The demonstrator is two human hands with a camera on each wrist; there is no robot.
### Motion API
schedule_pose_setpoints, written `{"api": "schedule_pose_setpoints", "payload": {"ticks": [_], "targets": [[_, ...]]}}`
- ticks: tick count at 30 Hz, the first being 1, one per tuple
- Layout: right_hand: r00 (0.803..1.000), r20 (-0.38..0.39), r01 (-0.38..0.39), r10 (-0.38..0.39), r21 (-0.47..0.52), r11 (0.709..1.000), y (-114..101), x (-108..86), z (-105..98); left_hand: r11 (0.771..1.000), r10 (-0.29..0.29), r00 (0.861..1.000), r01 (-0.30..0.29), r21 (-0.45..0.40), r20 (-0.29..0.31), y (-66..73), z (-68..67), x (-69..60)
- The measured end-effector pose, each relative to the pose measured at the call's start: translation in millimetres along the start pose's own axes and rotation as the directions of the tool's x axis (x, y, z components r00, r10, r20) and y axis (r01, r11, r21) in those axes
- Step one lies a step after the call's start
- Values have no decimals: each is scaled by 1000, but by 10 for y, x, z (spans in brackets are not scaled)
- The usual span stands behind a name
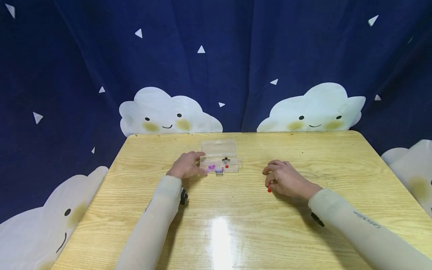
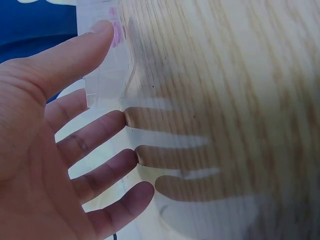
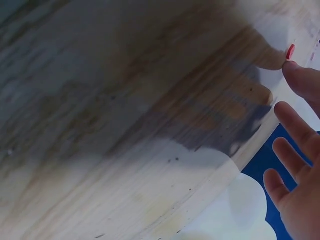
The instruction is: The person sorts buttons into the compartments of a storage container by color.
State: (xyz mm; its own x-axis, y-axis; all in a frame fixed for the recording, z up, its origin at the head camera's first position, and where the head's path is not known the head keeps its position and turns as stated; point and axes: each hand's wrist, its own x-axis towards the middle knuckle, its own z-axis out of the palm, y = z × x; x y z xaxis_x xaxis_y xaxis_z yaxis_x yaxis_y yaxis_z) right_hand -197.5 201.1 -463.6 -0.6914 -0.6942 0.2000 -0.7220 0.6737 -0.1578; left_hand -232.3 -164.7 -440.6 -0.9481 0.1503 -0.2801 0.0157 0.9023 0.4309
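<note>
A clear plastic box (image 1: 233,168) with its lid (image 1: 219,147) raised lies on the table. In it are a black three-lobed piece (image 1: 226,159), a red piece (image 1: 227,166) and purple pieces (image 1: 211,167). My left hand (image 1: 187,165) is at the box's left end, thumb by the front corner and index finger behind, fingers loosely extended in the left wrist view. Further right, my right hand (image 1: 285,178) reaches down to a small red piece (image 3: 290,52) on the table. Its thumb tip touches that piece; the other fingers stand apart from the thumb.
A small blue-and-white item (image 1: 219,172) sits at the box's front edge. The wooden table (image 1: 192,232) ends at a dark blue curtain (image 1: 233,67) with white cloud shapes. A glare patch lies near the front.
</note>
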Motion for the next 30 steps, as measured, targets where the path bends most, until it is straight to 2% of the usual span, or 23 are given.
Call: {"api": "schedule_pose_setpoints", "payload": {"ticks": [8, 18, 30], "targets": [[999, 28, 24, -23, -45, 999, 14, 74, -52, 1000, 15, 1000, -15, -4, -2, -29, 17, 0], [1000, -20, 12, -13, -87, 996, 146, 195, -112, 1000, 14, 1000, -14, 8, -3, -11, 9, 4], [997, -3, -74, 74, -96, 993, 213, 423, -191, 1000, 21, 1000, -21, -11, -1, -16, 1, -9]]}}
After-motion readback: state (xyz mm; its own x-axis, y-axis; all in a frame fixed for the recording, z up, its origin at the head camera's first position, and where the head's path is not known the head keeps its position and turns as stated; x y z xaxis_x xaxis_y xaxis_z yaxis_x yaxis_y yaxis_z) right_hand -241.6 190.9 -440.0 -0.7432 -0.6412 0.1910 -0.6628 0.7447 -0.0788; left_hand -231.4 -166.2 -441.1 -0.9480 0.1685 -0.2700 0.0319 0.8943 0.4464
